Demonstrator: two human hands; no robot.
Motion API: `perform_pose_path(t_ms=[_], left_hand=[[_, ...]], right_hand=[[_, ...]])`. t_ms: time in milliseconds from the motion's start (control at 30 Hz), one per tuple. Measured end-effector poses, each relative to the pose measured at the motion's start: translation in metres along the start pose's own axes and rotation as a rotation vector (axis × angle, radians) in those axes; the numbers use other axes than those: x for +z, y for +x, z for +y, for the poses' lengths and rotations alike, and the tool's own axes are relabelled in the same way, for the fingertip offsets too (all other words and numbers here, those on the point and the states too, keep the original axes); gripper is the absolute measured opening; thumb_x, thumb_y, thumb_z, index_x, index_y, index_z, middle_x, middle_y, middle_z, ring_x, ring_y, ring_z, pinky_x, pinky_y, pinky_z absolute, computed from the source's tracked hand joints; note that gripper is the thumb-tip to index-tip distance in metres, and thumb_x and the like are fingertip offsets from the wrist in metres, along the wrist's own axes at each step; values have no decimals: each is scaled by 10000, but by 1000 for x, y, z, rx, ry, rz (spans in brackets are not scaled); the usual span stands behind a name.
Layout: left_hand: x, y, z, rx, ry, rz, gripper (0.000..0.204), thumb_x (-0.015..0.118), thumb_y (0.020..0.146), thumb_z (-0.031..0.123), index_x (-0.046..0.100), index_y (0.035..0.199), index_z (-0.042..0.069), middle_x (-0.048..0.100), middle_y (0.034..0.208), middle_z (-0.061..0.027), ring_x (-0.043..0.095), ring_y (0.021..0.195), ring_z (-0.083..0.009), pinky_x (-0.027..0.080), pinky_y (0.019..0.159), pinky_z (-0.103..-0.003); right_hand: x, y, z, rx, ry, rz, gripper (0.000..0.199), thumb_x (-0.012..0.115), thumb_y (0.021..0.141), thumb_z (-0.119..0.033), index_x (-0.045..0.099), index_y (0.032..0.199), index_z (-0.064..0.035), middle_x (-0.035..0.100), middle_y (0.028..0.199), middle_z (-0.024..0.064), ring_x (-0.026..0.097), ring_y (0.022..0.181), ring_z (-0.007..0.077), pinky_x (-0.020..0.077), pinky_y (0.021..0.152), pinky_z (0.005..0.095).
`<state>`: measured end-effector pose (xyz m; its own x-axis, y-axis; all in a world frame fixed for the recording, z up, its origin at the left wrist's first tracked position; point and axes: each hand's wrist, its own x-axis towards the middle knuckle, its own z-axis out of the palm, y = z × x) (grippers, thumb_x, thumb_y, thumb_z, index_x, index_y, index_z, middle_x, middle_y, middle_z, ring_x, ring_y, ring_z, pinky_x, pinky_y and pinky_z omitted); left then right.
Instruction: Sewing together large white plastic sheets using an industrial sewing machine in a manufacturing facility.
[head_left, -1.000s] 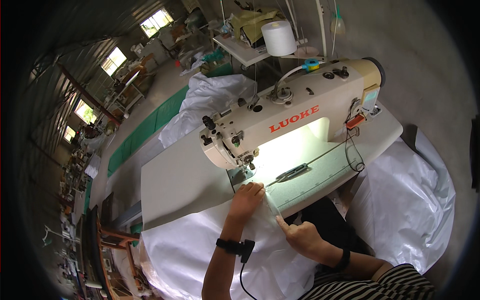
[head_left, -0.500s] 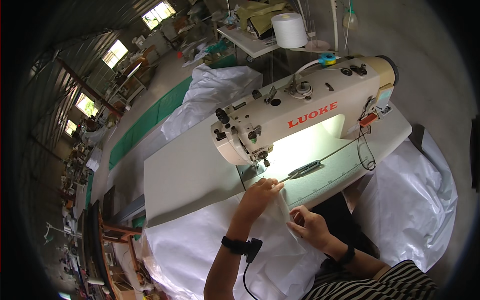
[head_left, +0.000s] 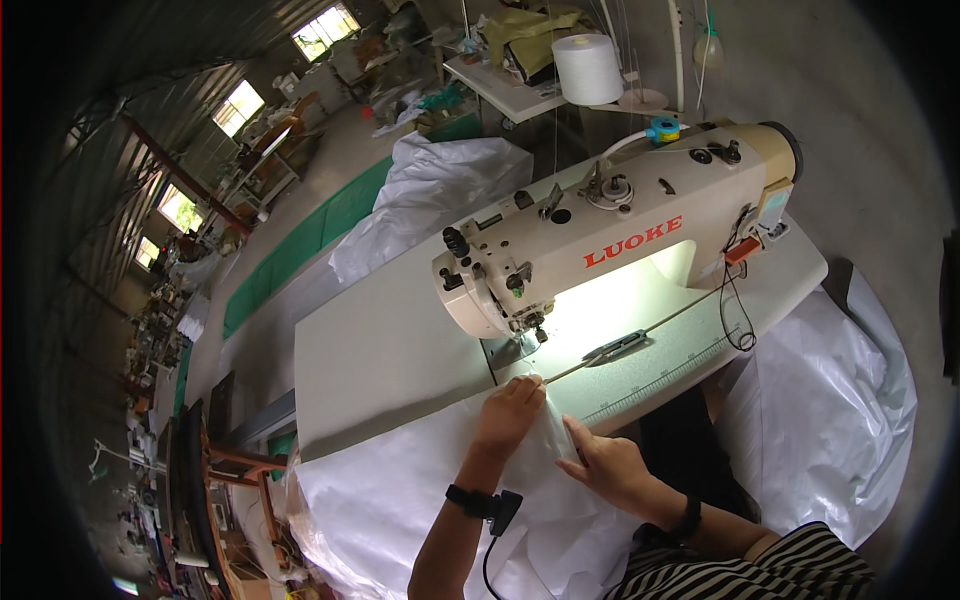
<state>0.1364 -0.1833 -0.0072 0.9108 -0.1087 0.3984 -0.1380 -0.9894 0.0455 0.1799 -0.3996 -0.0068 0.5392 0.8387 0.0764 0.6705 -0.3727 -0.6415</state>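
Note:
A white sewing machine [head_left: 630, 230] stands before me, its lamp lighting the bed. A crinkled white plastic-like sheet [head_left: 400, 500] hangs over the table's near edge. My left hand [head_left: 510, 412] pinches the folded upper edge of that sheet, just short of the presser foot [head_left: 524, 346]. Lower along the same edge is my right hand [head_left: 608, 468], touching the sheet with index finger and thumb stretched apart. Its other fingers are partly hidden. On the bed, right of my left hand, lies a pair of metal thread snips [head_left: 618, 347].
A white thread cone [head_left: 587, 70] stands behind the machine. More white sheeting hangs at the right [head_left: 820, 410] and lies heaped behind the table [head_left: 430, 190] near a green strip [head_left: 310, 245]. A dark cord loop [head_left: 738, 325] dangles from the machine's right end. A wooden frame [head_left: 240, 465] stands left.
My left hand has drawn slightly back from the presser foot, bringing the sheet's edge along. The right hand's index finger and thumb have straightened. The whole view has shifted slightly.

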Motion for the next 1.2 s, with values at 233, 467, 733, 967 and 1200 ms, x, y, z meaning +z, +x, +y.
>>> perform_pose_path(t_ms=[233,467,733,967,1200], left_hand=[[7,4,-1,-92,-49,-13,214,613,810,97,629,1017,48,626,1090,-66,627,1009,-222,560,759,-341],[-6,-14,43,-299,85,23,427,652,861,237,604,1248,62,588,1343,-66,550,1228,-273,454,1016,-396],[8,0,1,-347,-35,-1,487,650,879,227,542,1322,55,533,1407,-94,501,1293,-295,410,1082,-394],[6,3,-8,-349,-56,9,472,652,880,222,559,1308,48,526,1390,-117,494,1297,-294,419,1075,-386],[22,3,8,-527,106,-73,449,652,896,255,580,1314,107,471,1436,-139,409,1371,-312,357,1117,-494]], right_hand=[[7,8,1,-92,-98,208,479,619,854,-121,554,1321,-38,661,748,92,667,608,246,513,515,357],[13,13,-6,-138,-425,132,411,569,843,-95,624,1244,-25,598,636,25,616,487,182,488,434,322],[18,64,-8,-81,-419,61,422,523,888,-96,560,1297,2,670,638,64,682,554,231,509,458,350],[21,75,-5,-67,-417,5,426,508,897,-109,554,1304,8,677,653,76,686,563,250,519,476,374],[18,75,-3,-85,-391,-21,447,526,886,-113,540,1309,32,680,666,104,691,589,277,531,512,397]])
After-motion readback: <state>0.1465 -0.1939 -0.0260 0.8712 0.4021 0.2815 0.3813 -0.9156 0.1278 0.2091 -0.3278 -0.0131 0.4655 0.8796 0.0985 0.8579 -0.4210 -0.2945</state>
